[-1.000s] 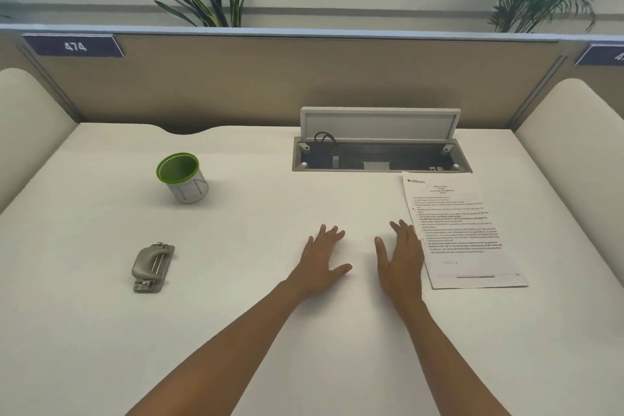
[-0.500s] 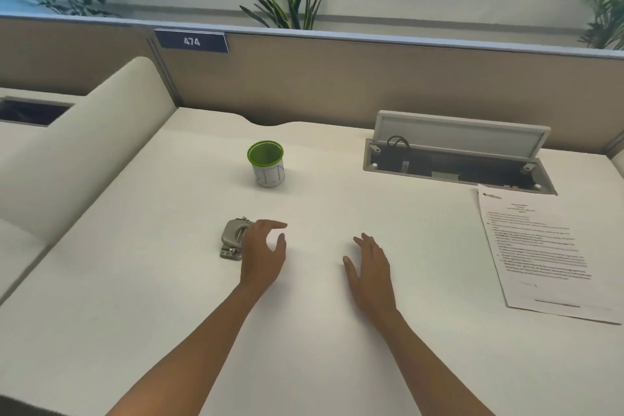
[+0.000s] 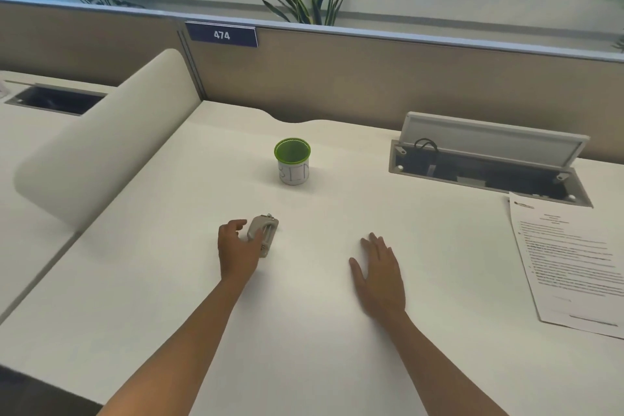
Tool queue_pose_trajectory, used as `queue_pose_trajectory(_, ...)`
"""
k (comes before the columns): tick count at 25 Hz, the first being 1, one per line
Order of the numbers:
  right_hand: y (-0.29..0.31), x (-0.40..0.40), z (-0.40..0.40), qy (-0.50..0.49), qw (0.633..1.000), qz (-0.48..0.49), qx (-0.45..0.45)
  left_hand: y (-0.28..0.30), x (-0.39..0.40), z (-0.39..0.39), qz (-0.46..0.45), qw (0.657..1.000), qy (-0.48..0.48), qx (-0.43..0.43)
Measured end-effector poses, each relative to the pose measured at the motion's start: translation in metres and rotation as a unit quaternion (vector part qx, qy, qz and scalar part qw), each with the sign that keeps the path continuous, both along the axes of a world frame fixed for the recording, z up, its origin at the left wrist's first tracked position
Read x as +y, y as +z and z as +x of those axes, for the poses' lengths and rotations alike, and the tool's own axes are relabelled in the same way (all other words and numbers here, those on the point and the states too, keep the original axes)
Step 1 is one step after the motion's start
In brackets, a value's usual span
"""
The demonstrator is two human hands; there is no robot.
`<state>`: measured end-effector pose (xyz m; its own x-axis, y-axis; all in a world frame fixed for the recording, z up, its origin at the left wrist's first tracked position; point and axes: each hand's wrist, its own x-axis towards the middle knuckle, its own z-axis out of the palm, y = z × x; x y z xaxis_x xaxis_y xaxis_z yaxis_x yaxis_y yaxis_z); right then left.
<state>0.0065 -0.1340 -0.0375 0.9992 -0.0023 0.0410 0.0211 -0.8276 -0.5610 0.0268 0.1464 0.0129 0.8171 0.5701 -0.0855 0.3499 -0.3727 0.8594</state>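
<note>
A small grey metal desk tool (image 3: 265, 232), like a stapler or punch, is in my left hand (image 3: 236, 252). The fingers curl round its left side and it stands tilted, just over the white desk (image 3: 169, 280). My right hand (image 3: 380, 275) lies flat on the desk to the right, fingers straight, holding nothing. A green-rimmed cup with a white label (image 3: 292, 161) stands upright behind the tool, well apart from both hands.
A printed sheet of paper (image 3: 570, 267) lies at the right edge. An open cable hatch (image 3: 486, 159) with its lid raised sits at the back right. A cream side divider (image 3: 101, 152) bounds the left, and a tan partition marked 474 (image 3: 222, 34) runs along the back.
My left hand has reached left from the middle of the desk to the grey tool and taken hold of it, tipping it up. The right hand stays flat. The view has swung left.
</note>
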Motion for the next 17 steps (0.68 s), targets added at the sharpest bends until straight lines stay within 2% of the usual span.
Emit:
queue_pose_trajectory(4, -0.001, -0.001, 0.0, -0.001, 1.0, -0.012, -0.004, -0.001, 0.005, 0.009, 0.001, 0.997, 0.022, 0.075)
queue_pose_trajectory(13, -0.001, 0.001, 0.0, -0.015, 1.0, -0.015, -0.01, 0.016, 0.011, 0.016, 0.033, 0.993, -0.018, 0.114)
queue_pose_trajectory(15, -0.002, 0.001, 0.0, -0.015, 1.0, -0.018, -0.01, 0.015, 0.017, 0.018, 0.016, 0.992, -0.017, 0.124)
queue_pose_trajectory(17, -0.001, 0.001, 0.0, -0.017, 1.0, -0.019, -0.01, 0.015, 0.027, 0.02, -0.048, 0.991, 0.001, 0.123)
